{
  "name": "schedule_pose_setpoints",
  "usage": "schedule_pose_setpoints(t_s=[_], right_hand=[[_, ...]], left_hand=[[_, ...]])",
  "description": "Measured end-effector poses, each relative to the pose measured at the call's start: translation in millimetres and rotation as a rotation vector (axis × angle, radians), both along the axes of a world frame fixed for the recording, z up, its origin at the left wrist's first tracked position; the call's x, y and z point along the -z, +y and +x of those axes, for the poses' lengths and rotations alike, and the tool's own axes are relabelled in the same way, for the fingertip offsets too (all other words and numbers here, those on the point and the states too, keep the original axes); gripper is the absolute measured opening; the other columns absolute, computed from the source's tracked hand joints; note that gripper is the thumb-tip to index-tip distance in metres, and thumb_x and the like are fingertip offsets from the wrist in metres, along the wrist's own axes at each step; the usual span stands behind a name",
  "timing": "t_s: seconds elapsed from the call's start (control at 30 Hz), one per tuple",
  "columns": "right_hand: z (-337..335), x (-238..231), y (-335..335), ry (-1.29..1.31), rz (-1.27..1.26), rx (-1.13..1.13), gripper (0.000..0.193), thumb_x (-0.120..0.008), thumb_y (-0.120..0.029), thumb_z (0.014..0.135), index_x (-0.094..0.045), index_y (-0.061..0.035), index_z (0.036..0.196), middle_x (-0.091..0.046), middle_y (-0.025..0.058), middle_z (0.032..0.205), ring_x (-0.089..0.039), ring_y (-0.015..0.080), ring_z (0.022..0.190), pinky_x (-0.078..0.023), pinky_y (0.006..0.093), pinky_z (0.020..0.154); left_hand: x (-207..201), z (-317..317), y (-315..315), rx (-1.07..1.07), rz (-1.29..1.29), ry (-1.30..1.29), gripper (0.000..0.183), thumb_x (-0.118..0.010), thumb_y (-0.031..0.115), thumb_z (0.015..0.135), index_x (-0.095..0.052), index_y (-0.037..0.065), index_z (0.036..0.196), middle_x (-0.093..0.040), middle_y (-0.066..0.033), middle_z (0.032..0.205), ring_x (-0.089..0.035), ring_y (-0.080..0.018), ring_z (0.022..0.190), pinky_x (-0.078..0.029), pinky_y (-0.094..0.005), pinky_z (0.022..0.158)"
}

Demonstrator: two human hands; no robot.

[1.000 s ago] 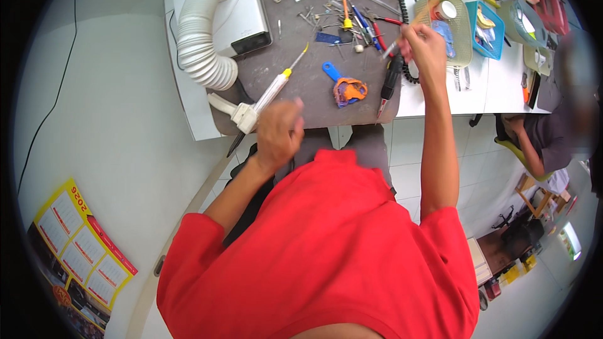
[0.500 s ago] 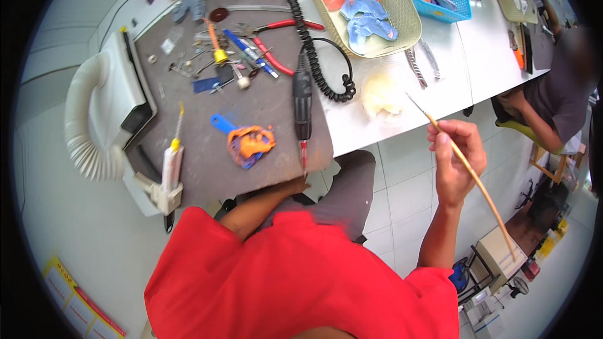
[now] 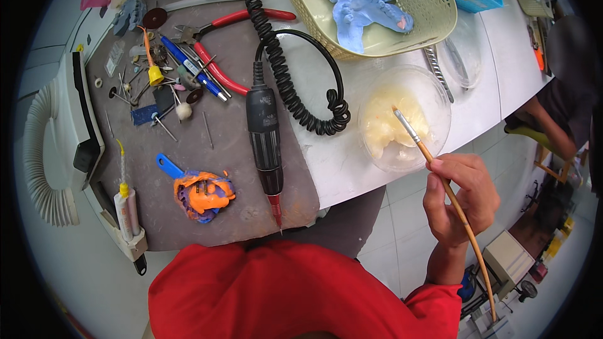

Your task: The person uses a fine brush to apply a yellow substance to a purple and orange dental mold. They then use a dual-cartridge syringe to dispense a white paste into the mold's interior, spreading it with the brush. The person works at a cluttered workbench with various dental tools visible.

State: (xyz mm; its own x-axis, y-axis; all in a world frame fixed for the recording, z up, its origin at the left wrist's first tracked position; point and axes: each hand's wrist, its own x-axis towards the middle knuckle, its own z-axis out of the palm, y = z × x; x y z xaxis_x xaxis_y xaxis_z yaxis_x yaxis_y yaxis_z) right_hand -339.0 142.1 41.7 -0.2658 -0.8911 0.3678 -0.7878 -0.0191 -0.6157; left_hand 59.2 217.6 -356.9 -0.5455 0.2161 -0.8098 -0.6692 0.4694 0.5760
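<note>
My right hand (image 3: 461, 198) grips a long thin wooden-handled brush (image 3: 440, 179), held off the table's near edge. The brush tip reaches over a clear round dish (image 3: 405, 119) holding pale yellowish lumps. My left hand is hidden below my red shirt (image 3: 295, 295). On the grey work mat (image 3: 226, 150) lie a black rotary handpiece (image 3: 264, 144) with a red tip and a blue tray filled with orange and purple putty (image 3: 201, 191).
A coiled black cord (image 3: 289, 81) runs to the handpiece. Pliers, burs and small tools (image 3: 182, 81) are scattered at the mat's far left. A yellow basket (image 3: 389, 6) holds blue dental casts. A white suction hose (image 3: 44, 169) sits left. Another person (image 3: 559, 107) sits at right.
My view has swung closer over the table. My right hand brought the brush from beside the table toward the clear dish, tip now over it.
</note>
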Motion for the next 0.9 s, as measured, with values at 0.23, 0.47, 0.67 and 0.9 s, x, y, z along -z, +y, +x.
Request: schedule_pose_setpoints(t_s=[0.23, 0.47, 0.67, 0.9], right_hand=[[3.9, 3.2, 1.7, 0.015, -0.067, 0.014, 0.023, -0.07, 0.009, 0.074, -0.069, 0.0013, 0.095, -0.071, 0.0134, 0.081, -0.069, 0.021, 0.068, -0.054, 0.0276, 0.062], [24.9, 2.8, 23.7, -0.526, -0.231, 0.312, 0.014, -0.064, -0.013, 0.095, -0.06, 0.0002, 0.098, -0.067, 0.0102, 0.079, -0.062, 0.011, 0.064, -0.048, 0.0212, 0.055], [34.4, 12.9, 30.2, -0.785, -0.397, 0.239, 0.015, -0.063, -0.013, 0.097, -0.063, 0.0014, 0.099, -0.067, 0.0097, 0.078, -0.061, 0.0104, 0.065, -0.047, 0.0225, 0.056], [35.1, 16.7, -1.9, -0.231, -0.252, 0.309, 0.019, -0.067, -0.016, 0.096, -0.071, 0.0004, 0.102, -0.072, 0.0064, 0.085, -0.064, 0.0098, 0.072, -0.05, 0.023, 0.062]], left_hand=[[8.4, -3.5, -23.6, 0.092, 0.079, -0.012, 0.061, -0.072, 0.038, 0.087, -0.059, 0.001, 0.134, -0.061, -0.0209, 0.136, -0.059, -0.0344, 0.124, -0.047, -0.0483, 0.103], [10.8, -6.3, -52.7, 0.201, 0.165, 0.005, 0.059, -0.074, 0.039, 0.085, -0.062, 0.001, 0.129, -0.063, -0.0206, 0.133, -0.061, -0.0341, 0.122, -0.048, -0.0479, 0.101], [10.3, -9.3, -81.0, 0.317, 0.204, 0.086, 0.057, -0.075, 0.039, 0.085, -0.065, 0.001, 0.126, -0.065, -0.0203, 0.131, -0.063, -0.0338, 0.119, -0.05, -0.0475, 0.099], [85.9, -36.5, -84.1, 0.272, -0.076, -0.056, 0.045, -0.078, 0.04, 0.081, -0.076, 0.002, 0.105, -0.076, -0.0157, 0.1, -0.073, -0.0321, 0.094, -0.056, -0.0443, 0.081]])
